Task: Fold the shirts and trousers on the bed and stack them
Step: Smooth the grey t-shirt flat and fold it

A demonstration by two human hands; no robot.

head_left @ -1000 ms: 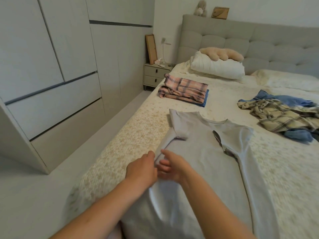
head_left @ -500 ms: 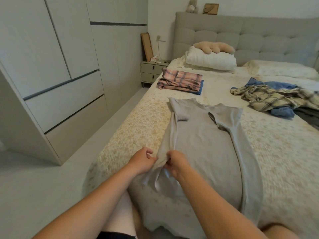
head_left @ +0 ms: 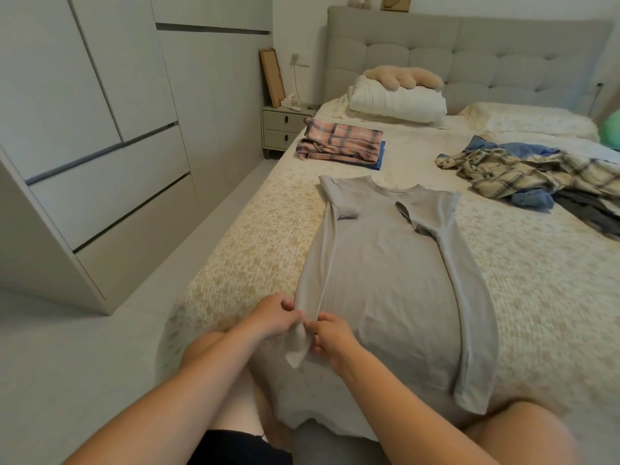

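Observation:
A grey T-shirt [head_left: 389, 280] lies flat on the bed [head_left: 255, 250], neck away from me, both long sides and the sleeves folded inward. My left hand [head_left: 273, 315] and my right hand [head_left: 330, 335] pinch the lower end of its folded left strip, close together near the bed's front edge. A folded pink plaid garment [head_left: 340, 144] sits on a folded blue one farther up the bed. An unfolded heap of plaid, blue and dark clothes [head_left: 530, 172] lies at the right.
White pillows [head_left: 399, 100] with a beige plush on top lie against the padded headboard [head_left: 469, 52]. A nightstand [head_left: 285, 129] stands left of the bed. Wardrobe doors [head_left: 100, 129] line the left wall across a strip of floor. My knees touch the bed's front edge.
My hands have slid toward me along the shirt's folded left strip, down to its hem end, and the strip now lies straighter. The view has pulled back a little.

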